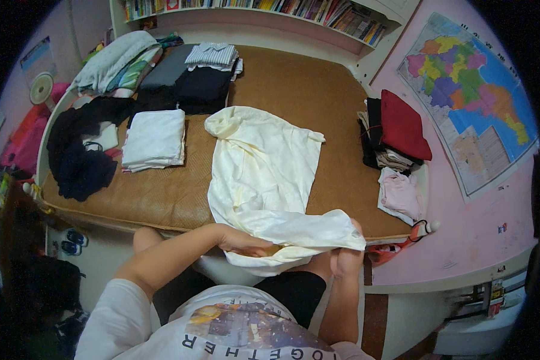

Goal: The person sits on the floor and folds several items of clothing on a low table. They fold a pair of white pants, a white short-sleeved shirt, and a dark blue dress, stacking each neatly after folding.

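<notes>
A cream-white cloth garment [265,166] lies loosely spread and wrinkled over the middle of the bed, its near end lifted over the bed's front edge. My left hand [245,243] is at the opening of that near end, its fingers partly inside the fabric, so their hold is hard to see. My right hand [348,256] grips the right corner of the same end, with some fingers hidden behind the cloth. The garment's far left end is bunched up.
Folded white clothes [155,139] and a dark heap [83,148] lie left on the brown mattress [297,76]. Behind are folded dark clothes [202,87], a striped shirt [211,55] and a blanket [117,58]. At right stand a stack with red cloth [402,123] and pink clothes [400,193].
</notes>
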`<action>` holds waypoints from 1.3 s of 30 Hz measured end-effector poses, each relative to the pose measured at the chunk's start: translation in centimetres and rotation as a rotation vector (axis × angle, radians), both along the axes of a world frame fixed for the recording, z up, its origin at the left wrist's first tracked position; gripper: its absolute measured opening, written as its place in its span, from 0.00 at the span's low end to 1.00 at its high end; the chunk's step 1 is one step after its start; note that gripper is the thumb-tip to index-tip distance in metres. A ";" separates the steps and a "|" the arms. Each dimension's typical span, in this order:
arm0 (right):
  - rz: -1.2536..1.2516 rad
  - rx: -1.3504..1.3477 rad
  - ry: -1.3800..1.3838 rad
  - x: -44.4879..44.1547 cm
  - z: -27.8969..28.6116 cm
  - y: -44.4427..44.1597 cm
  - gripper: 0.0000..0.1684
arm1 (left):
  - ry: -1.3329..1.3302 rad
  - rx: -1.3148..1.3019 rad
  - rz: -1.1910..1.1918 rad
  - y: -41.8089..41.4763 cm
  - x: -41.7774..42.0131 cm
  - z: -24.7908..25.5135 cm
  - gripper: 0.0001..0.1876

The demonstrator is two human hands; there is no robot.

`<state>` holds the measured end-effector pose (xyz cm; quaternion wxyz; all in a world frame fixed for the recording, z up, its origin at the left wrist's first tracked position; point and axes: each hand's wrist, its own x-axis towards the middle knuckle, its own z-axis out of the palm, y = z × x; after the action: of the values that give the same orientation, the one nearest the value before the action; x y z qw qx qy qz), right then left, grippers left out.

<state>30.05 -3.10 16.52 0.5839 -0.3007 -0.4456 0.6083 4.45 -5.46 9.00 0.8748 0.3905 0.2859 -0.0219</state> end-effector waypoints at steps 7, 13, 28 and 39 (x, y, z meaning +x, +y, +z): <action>-0.168 0.266 -0.634 -1.8 -0.4 -1.4 0.13 | 0.611 1.117 -0.264 -2.0 1.3 -1.4 0.26; -0.203 0.064 -0.246 -1.5 1.1 -0.9 0.12 | 0.048 0.648 -0.177 -2.4 -1.2 -1.2 0.20; 0.042 0.243 -0.435 -3.7 4.5 -0.4 0.23 | 0.290 1.210 0.109 -3.0 2.1 4.9 0.31; -0.345 0.030 0.088 -0.2 6.5 1.9 0.19 | 0.156 1.994 0.182 -6.6 2.7 10.3 0.08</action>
<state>29.85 -1.17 23.02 0.7032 -0.3369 -0.3703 0.5049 7.19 -12.02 19.29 0.1255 0.9191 0.2591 0.2690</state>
